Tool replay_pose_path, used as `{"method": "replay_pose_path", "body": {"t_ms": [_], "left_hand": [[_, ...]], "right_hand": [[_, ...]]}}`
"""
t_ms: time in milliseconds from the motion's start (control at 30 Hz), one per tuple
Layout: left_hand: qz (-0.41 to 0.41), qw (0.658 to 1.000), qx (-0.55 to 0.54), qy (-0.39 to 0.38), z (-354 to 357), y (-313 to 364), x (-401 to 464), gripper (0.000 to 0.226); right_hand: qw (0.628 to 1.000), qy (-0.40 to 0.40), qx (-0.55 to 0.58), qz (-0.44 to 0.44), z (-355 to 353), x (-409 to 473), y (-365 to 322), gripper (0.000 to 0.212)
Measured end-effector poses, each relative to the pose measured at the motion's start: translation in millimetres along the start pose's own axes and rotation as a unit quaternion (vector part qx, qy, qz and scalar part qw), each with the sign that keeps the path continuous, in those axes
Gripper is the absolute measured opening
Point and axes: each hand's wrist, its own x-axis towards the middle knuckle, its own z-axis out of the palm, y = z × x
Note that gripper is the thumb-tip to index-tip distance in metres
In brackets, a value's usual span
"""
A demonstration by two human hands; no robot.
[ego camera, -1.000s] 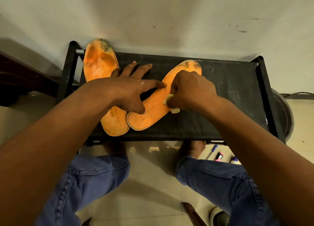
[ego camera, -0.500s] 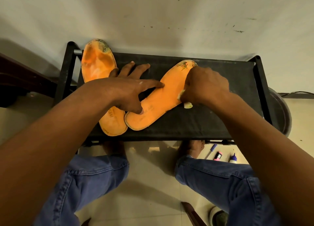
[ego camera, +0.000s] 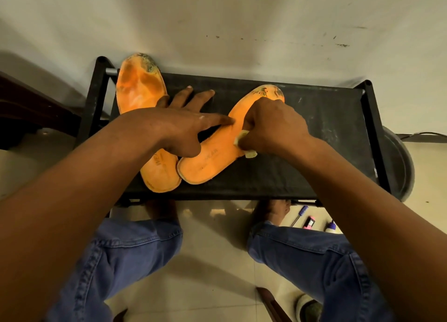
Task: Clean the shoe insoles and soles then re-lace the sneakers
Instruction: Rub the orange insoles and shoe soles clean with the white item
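- Head view: we see two flat orange foam insoles lying on the black fabric top of a low black metal-framed rack [ego camera: 314, 133] that stands against a scuffed pale wall [ego camera: 242, 26].
- The left orange insole [ego camera: 139, 89] lies lengthwise, its dirty grey-stained toe reaching past the far edge of the rack and its heel near the front edge.
- The right orange insole [ego camera: 208, 162] lies at a slant, toe toward the far right, heel toward us; its heel touches or slightly overlaps the heel of the left insole.
- The left hand [ego camera: 179, 125] lies flat with fingers straight and spread; its palm rests across both insoles, the forefinger on the right insole, the other fingertips on the black fabric.
- The right hand [ego camera: 271, 125] has its fingers curled around a small pale yellow wad of cloth or sponge [ego camera: 250, 153], pressing it against the middle of the right insole at its right edge.
- Below the rack we see blue denim-clad knees [ego camera: 302, 249] and bare feet on the cream tiled floor [ego camera: 212, 249].
- On the floor to the right lie a purple-capped pen [ego camera: 300, 215], a small pink object [ego camera: 310, 223] and a small white bottle with a purple cap [ego camera: 331, 226].
- A dark round basin [ego camera: 399, 166] sits just beside the rack's right end.
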Motion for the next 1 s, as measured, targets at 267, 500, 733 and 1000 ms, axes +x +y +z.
{"method": "replay_pose_path", "body": {"t_ms": [267,500,733,1000], "left_hand": [[-0.002,1.0,0.018,0.008,2,-4,-1,0.094],[-0.002,0.999,0.034,-0.008,-1,-1,-3,0.106],[-0.003,0.997,0.067,-0.031,-2,-1,-2,0.112],[0.003,0.997,0.066,-0.035,-3,-3,-2,0.115]], "right_hand": [[0.985,-0.103,0.054,-0.129,18,-19,-35,0.023],[0.999,-0.014,0.005,-0.043,3,-17,-21,0.037],[0.989,-0.07,0.033,-0.128,15,-25,-35,0.025],[0.999,0.027,-0.008,-0.042,6,-17,-18,0.036]]}}
